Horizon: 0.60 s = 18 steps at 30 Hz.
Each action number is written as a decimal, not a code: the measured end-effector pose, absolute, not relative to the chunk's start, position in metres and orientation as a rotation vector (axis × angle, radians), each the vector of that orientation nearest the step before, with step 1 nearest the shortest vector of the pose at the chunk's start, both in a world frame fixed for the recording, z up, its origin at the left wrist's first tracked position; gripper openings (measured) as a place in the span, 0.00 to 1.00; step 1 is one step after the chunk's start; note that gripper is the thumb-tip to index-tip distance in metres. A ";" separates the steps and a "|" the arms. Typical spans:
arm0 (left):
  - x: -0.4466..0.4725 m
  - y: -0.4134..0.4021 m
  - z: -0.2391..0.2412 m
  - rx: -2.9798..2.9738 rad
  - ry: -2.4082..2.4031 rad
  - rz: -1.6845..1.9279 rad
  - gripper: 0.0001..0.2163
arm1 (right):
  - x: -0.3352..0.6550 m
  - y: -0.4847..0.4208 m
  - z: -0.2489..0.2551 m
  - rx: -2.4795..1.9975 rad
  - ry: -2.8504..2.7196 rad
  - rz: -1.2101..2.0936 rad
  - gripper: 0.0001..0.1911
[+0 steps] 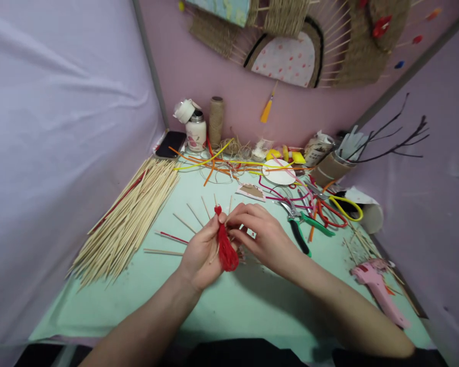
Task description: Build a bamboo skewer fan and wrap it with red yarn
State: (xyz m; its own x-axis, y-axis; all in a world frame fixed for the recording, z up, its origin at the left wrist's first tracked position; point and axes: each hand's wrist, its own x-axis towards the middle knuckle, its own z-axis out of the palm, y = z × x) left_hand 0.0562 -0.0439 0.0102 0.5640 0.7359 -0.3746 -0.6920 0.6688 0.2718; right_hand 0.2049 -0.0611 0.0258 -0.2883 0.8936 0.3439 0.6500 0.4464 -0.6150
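My left hand point(201, 252) is closed round a red yarn tassel point(226, 250), gripping it near its knotted top, with the strands hanging down over my palm. My right hand point(258, 232) pinches at the tassel's head with thumb and fingertips, just right of the left hand. Both hands hover above the pale green table point(222, 306). A few single bamboo sticks point(183, 223) lie fanned out on the table just behind and left of my hands.
A big heap of bamboo sticks point(130, 219) lies at the left. Pliers with green handles point(300, 229), scissors point(338, 206), coloured cords, a white disc point(279, 172), a twine spool point(216, 121), a flask point(196, 131) and a phone point(171, 143) crowd the back. A pink glue gun point(378, 288) lies at right.
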 end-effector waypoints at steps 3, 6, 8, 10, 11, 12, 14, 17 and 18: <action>0.054 -0.047 0.008 0.113 0.497 0.855 0.12 | 0.199 -0.064 0.025 -1.284 -2.050 0.586 0.08; 0.050 -0.050 0.003 0.091 0.543 0.901 0.12 | 0.197 -0.063 0.027 -1.298 -1.993 0.676 0.07; 0.047 -0.053 0.000 0.056 0.581 0.945 0.12 | 0.200 -0.052 0.027 -1.353 -1.921 0.680 0.05; 0.043 -0.055 -0.003 0.032 0.597 0.980 0.12 | 0.205 -0.031 0.024 -1.434 -1.853 0.628 0.03; 0.041 -0.057 -0.005 0.028 0.596 0.997 0.12 | 0.207 -0.017 0.021 -1.476 -1.832 0.584 0.03; 0.039 -0.058 -0.006 0.026 0.590 1.013 0.12 | 0.210 -0.001 0.017 -1.524 -1.819 0.536 0.03; 0.035 -0.059 -0.007 0.030 0.572 1.038 0.12 | 0.213 0.032 0.005 -1.624 -1.867 0.423 0.04; 0.031 -0.058 -0.009 0.048 0.560 1.041 0.11 | 0.214 0.071 -0.017 -1.745 -2.036 0.330 0.02; 0.030 -0.057 -0.009 0.050 0.561 1.035 0.10 | 0.213 0.079 -0.024 -1.773 -2.085 0.330 0.02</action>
